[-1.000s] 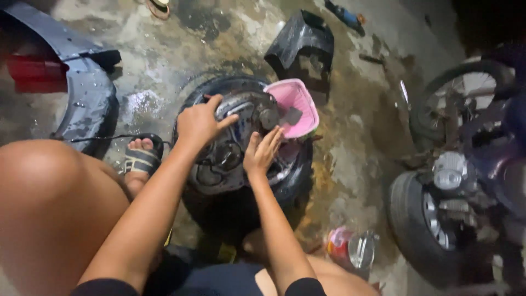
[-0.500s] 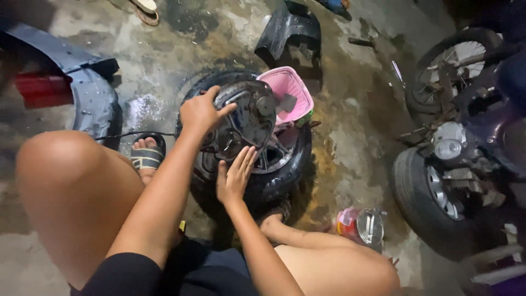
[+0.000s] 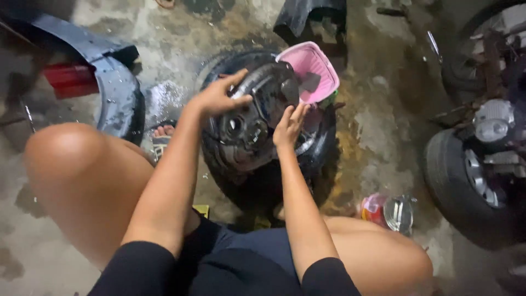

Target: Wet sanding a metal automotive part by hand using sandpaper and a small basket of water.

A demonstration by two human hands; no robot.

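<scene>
- Black metal hub plate (image 3: 249,123): round, greasy, with holes and a central boss; held tilted up on edge over a tyre (image 3: 323,148), probably so its face turns toward the person.
- Left hand (image 3: 216,98): fingers spread and curled over the plate's upper left rim, thumb along the edge; it seems to carry the weight and keep the tilt.
- Right hand (image 3: 287,125): flat, fingers close together, pressed against the plate's right side; it appears to steady the plate, not grip it.
- Tyre: black, lying flat on the wet concrete floor (image 3: 378,131), directly under the plate, serving as a low work stand.
- Pink plastic basin (image 3: 315,71): rests on the tyre's far rim, touching the plate's upper right edge; holds a dark piece I cannot identify.
- Black mudguard (image 3: 109,82): curved, wet, lying at the left, well apart from the hands.
- Sandalled foot (image 3: 163,137): between the mudguard and the tyre.
- Red-and-clear plastic container (image 3: 386,211): on the floor near the right knee.
- Scooter wheel (image 3: 466,186): at the right edge, with part of the vehicle above it.
</scene>
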